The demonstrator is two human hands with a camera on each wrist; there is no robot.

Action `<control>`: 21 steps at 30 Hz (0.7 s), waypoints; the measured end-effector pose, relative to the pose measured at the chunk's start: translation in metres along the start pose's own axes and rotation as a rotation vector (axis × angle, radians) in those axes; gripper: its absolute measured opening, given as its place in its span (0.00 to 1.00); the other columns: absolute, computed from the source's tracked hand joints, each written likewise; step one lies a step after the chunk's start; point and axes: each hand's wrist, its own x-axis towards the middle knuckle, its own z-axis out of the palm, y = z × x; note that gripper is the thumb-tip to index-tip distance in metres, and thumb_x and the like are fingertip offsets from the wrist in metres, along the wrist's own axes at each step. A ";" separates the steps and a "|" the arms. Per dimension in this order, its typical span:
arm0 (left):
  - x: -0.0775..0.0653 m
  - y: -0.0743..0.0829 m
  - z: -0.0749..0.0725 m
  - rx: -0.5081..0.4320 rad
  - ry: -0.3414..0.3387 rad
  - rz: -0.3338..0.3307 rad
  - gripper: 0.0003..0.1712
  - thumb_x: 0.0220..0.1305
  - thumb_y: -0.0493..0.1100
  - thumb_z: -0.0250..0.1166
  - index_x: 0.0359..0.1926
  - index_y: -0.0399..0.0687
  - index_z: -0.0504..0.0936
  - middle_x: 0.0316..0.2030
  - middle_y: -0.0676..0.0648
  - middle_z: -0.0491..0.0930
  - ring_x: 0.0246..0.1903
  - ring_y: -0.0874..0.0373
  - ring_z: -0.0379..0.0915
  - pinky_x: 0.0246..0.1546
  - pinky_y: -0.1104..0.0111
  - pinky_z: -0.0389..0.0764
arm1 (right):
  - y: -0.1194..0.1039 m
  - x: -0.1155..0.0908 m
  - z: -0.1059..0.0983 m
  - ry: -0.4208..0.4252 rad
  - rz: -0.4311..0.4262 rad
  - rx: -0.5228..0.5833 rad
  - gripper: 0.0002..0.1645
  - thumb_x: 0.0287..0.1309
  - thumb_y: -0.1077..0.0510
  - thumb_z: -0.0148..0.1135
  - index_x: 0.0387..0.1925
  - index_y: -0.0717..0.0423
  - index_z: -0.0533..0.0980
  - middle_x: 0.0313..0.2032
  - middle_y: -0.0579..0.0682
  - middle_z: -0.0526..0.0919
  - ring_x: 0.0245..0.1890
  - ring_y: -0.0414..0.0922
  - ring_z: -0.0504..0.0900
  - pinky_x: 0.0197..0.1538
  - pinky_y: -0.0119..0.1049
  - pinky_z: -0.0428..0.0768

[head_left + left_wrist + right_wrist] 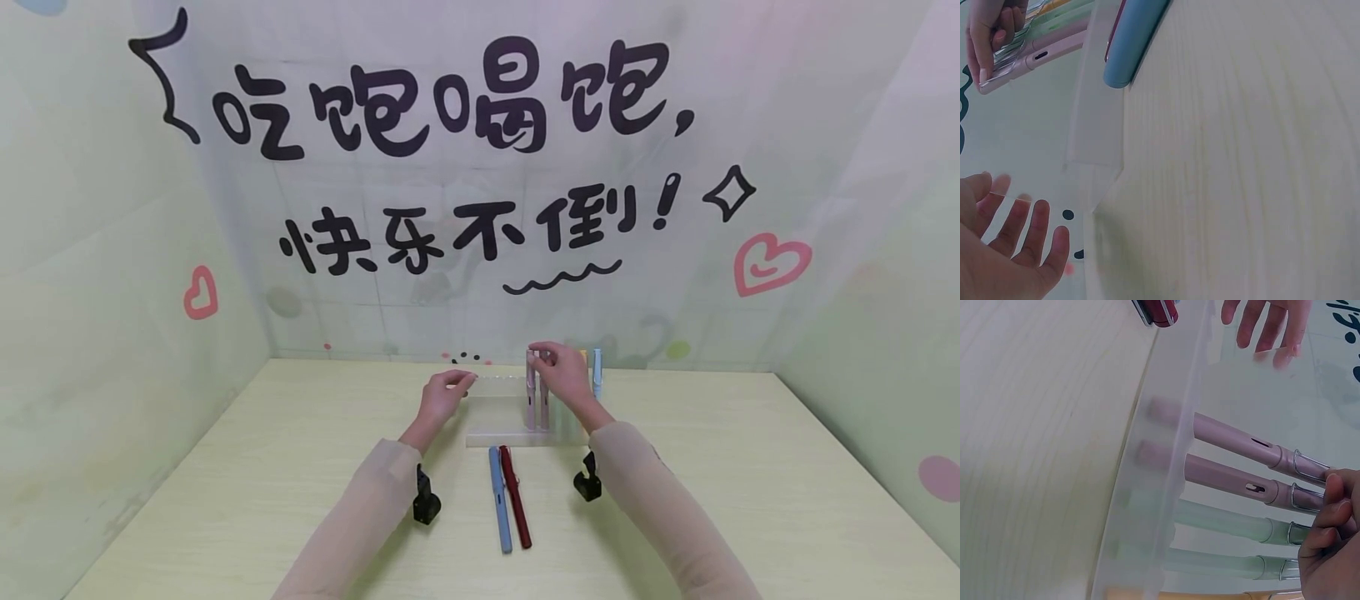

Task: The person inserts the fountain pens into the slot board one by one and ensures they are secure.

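Note:
A clear pen stand (495, 439) stands upright near the back of the table. My left hand (442, 398) pinches its upper left edge between thumb and fingers, some fingers showing through the clear panel in the left wrist view. At the top of the leftmost standing pink pen (1229, 437), my right hand (564, 375) pinches the cap end. Beside that pen stands a second pink pen (1225, 478), then pale green pens (1222, 524), all with wire clips. The right hand partly covers the pens farther right.
A blue pen (500, 508) and a dark red pen (517, 508) lie side by side on the table before the stand. A light blue pen (597, 371) and an orange-yellow pen (584, 358) stand at the right. A printed cloth backdrop (450, 325) rises behind the table.

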 end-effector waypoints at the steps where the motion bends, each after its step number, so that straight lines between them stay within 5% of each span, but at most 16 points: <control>1: 0.000 0.000 0.000 0.000 0.000 0.001 0.15 0.64 0.44 0.57 0.44 0.37 0.81 0.38 0.42 0.79 0.36 0.50 0.77 0.34 0.64 0.77 | 0.000 0.000 0.000 0.002 -0.003 0.000 0.13 0.56 0.60 0.60 0.43 0.60 0.80 0.15 0.46 0.68 0.16 0.40 0.64 0.19 0.30 0.61; 21: -0.001 0.001 -0.001 -0.006 -0.004 -0.002 0.16 0.64 0.45 0.57 0.45 0.37 0.80 0.38 0.43 0.79 0.37 0.50 0.77 0.32 0.65 0.77 | 0.000 -0.010 -0.009 -0.050 -0.017 0.114 0.15 0.57 0.61 0.59 0.47 0.61 0.77 0.14 0.47 0.66 0.14 0.41 0.62 0.16 0.30 0.61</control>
